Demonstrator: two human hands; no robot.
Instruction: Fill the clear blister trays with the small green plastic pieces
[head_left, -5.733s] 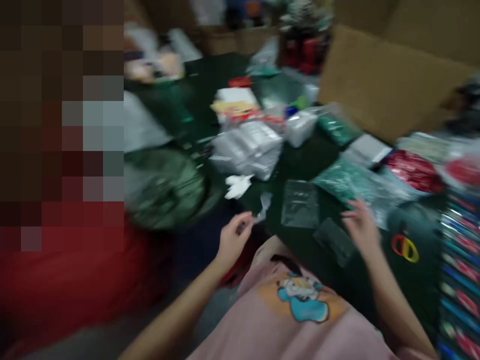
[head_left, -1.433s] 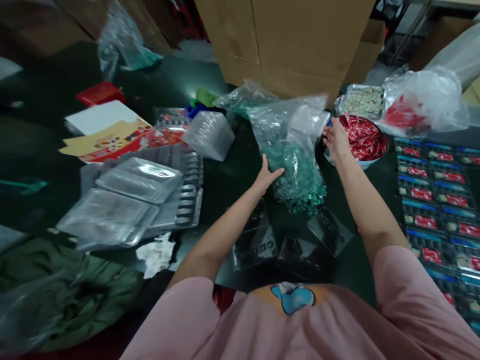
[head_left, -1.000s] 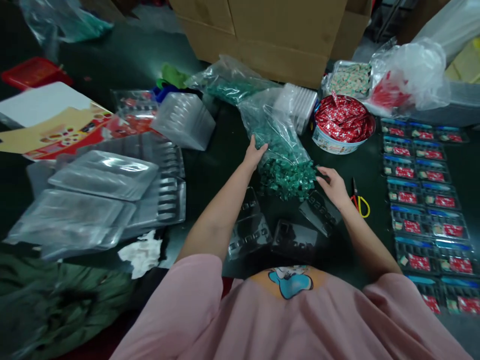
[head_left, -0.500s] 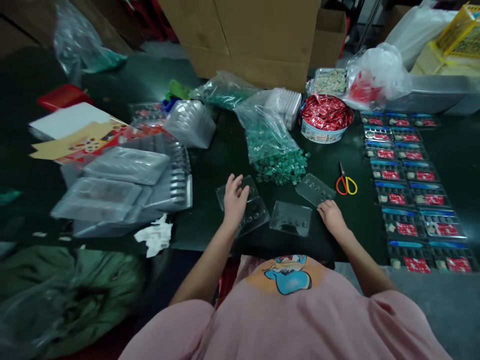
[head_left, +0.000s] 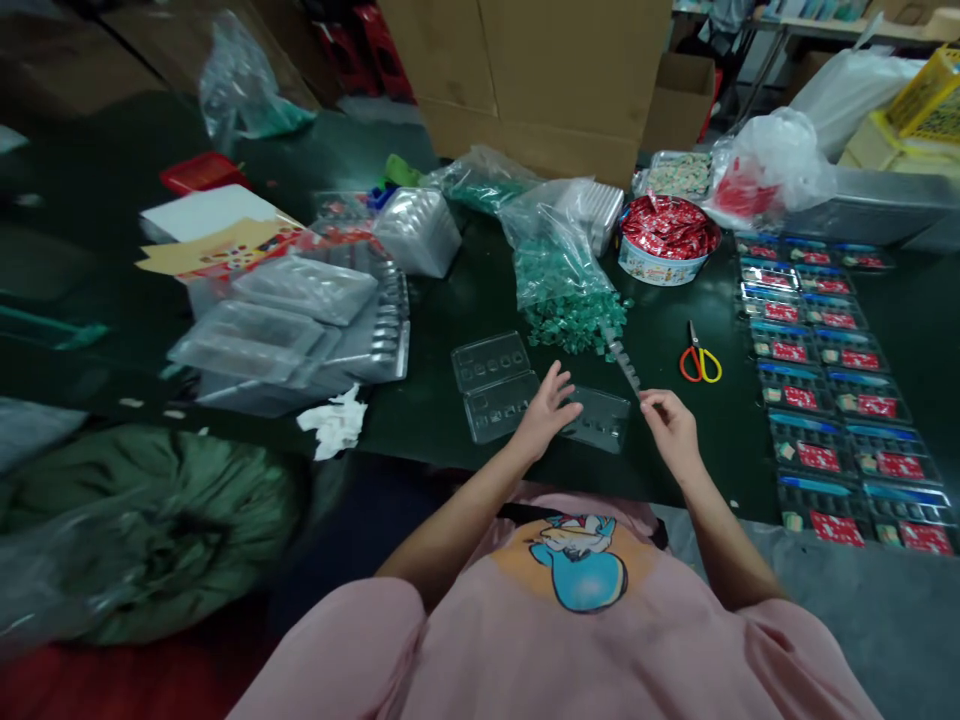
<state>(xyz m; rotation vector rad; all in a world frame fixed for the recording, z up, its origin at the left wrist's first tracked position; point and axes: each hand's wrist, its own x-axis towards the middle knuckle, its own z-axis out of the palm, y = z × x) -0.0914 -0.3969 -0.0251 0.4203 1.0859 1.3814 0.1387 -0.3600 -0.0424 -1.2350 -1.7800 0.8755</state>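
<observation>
Between the thumb and fingers of my right hand is the edge of a clear plastic blister tray, tilted up on its side. My left hand has its fingers spread over the near edge of another clear blister tray that lies flat; whether it touches is unclear. Left of that hand lies an opened pair of clear tray halves with small moulded pockets. Beyond both hands, small green translucent pieces spill from a plastic bag.
Scissors with red and yellow handles lie right of my right hand. A round tin holds red packets. Filled trays stand in rows at the right. Stacked clear trays and a crumpled tissue lie at the left.
My left hand has moved right, from the opened tray halves to the flat tray. My right hand has tipped its tray from lying nearly flat onto its edge. The view has shifted.
</observation>
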